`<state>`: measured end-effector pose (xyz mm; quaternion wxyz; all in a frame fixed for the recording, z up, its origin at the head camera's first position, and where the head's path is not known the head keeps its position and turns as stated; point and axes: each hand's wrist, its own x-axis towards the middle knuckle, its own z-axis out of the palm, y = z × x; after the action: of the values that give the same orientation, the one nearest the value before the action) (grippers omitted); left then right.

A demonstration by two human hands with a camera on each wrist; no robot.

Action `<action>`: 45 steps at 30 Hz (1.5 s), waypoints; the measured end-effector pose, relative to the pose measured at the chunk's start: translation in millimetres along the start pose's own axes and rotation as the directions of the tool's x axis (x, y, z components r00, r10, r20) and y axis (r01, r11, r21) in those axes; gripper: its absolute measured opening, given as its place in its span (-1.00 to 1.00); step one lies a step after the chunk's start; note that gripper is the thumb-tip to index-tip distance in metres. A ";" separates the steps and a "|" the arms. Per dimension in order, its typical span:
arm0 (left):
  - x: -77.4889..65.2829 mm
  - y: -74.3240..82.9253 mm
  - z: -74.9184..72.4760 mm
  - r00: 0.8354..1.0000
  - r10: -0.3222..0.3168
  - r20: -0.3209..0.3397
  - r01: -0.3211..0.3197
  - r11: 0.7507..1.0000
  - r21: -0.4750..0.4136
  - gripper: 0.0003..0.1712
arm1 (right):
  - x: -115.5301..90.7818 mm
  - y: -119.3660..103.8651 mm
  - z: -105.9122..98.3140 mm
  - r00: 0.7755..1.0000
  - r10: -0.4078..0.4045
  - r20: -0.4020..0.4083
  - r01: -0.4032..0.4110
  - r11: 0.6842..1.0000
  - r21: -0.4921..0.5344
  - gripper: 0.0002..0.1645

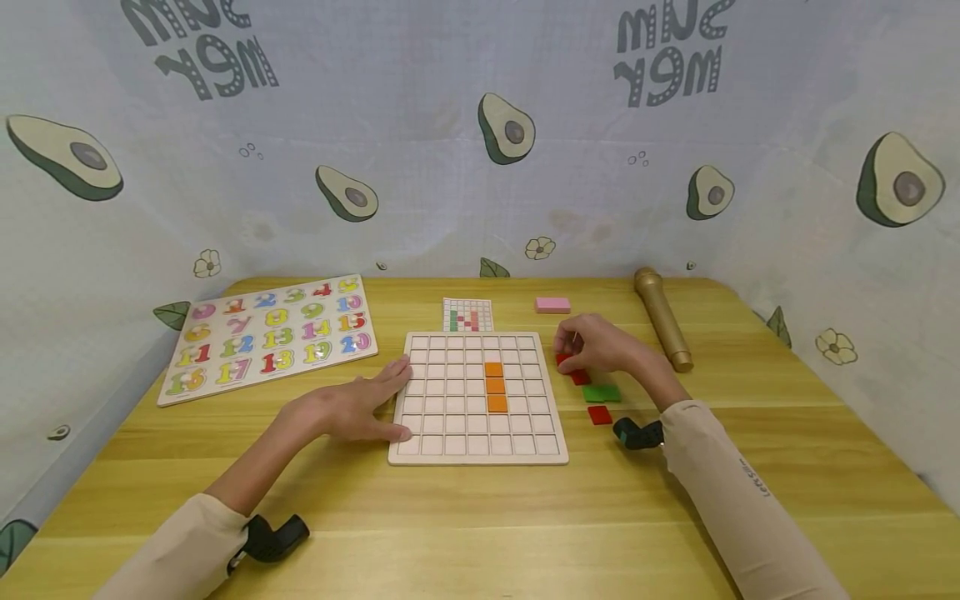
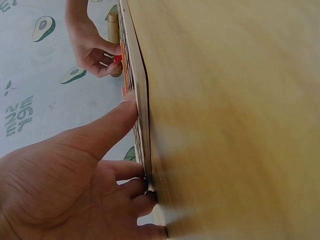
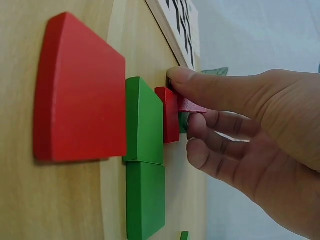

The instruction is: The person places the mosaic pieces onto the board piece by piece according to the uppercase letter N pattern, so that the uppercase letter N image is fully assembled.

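Observation:
A pale wooden grid board (image 1: 442,423) lies flat, with several orange square tiles (image 1: 495,386) in one column. My left hand (image 1: 360,408) rests against its left side. In the left wrist view the thumb touches the board's edge and the other fingers reach down beside it. Right of the board, my right hand (image 1: 597,343) pinches a red tile (image 3: 191,106) between thumb and fingers, low over the table. Beside it lie another red tile (image 3: 171,115), green tiles (image 3: 145,120) and a nearer red tile (image 3: 85,90). Fingers partly hide the pinched tile.
A small printed pattern card (image 1: 467,315) lies behind the board, near a pink block (image 1: 552,305). A number puzzle board (image 1: 273,337) lies at the back left. At the back right is a gold microphone-shaped object (image 1: 663,320). A patterned cloth (image 1: 420,225) stands behind the table.

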<state>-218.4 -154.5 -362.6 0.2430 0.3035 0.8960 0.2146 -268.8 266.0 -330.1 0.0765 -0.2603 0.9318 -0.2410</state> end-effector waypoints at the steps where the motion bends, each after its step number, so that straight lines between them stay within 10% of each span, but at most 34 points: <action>1: 0.5 -0.2 -0.1 1.000 0.008 -0.001 -0.008 1.000 -0.005 0.28 | 0.2 -0.1 0.0 1.000 0.002 0.002 -0.002 1.000 0.000 -0.73; 26: -8.5 26.0 -3.4 1.000 -0.020 0.014 0.020 1.000 -0.021 0.20 | -4.3 7.2 5.1 1.000 -0.014 -0.002 0.014 0.997 0.078 -0.93; 29: 2.5 5.3 5.3 1.000 -0.003 0.003 0.003 1.000 -0.012 0.26 | -5.7 5.2 5.6 1.000 -0.013 0.016 0.011 0.991 0.137 -0.94; 45: -3.2 9.3 -0.8 1.000 -0.027 0.003 0.027 1.000 -0.001 0.26 | -0.7 -9.8 0.5 0.993 -0.091 0.075 0.064 0.950 0.305 -0.95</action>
<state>-212.5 -150.0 -356.0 0.2476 0.2917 0.8994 0.2115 -263.6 258.8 -325.7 0.1469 -0.2922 0.8688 -0.3718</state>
